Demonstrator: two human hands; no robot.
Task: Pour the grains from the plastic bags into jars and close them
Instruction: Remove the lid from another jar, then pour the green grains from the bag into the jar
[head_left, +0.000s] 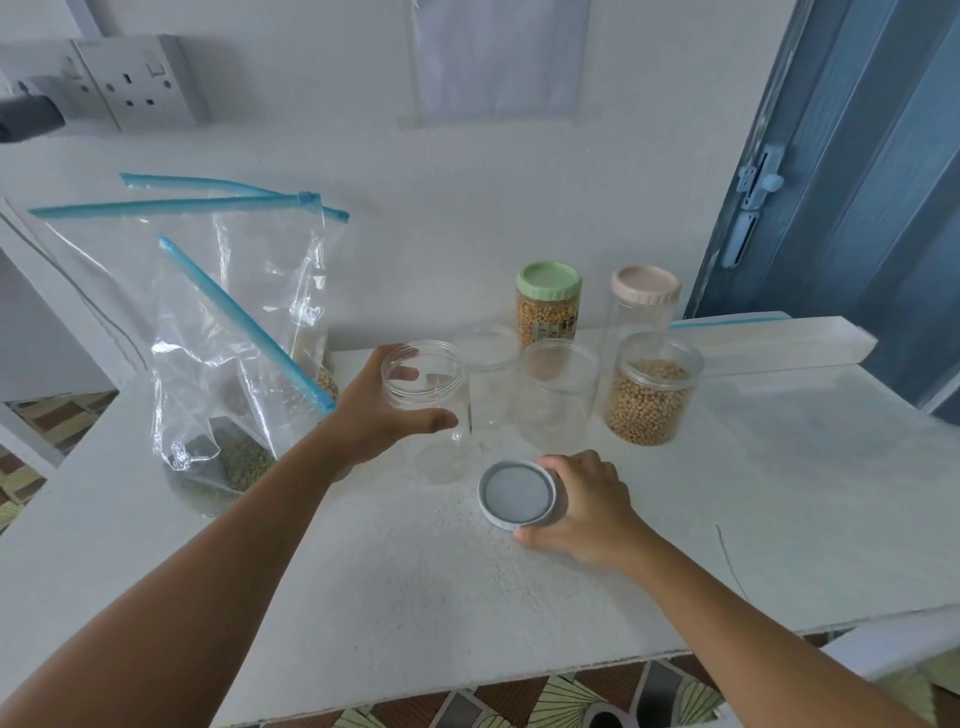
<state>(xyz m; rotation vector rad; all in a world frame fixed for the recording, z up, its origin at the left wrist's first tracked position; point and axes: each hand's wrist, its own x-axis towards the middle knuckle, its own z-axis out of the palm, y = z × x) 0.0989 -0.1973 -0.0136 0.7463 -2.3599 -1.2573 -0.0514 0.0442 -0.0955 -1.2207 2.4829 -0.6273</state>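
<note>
Left grip (382, 410) round jar (423, 387) (empty), lid (517, 493) in right grip (584, 501)

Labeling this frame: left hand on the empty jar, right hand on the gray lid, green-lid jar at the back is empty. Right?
Not quite. The head view shows the green-lid jar at the back filled with yellow grains, not empty. The rest stands: the left hand grips the empty jar, and the right hand holds the gray lid on the table.

Clear empty jar (423, 395) upright, lidless, grey lid (517, 494) inverted nearby, zip bags (228, 332) (greenish grains, prob. lentils) far left
</note>
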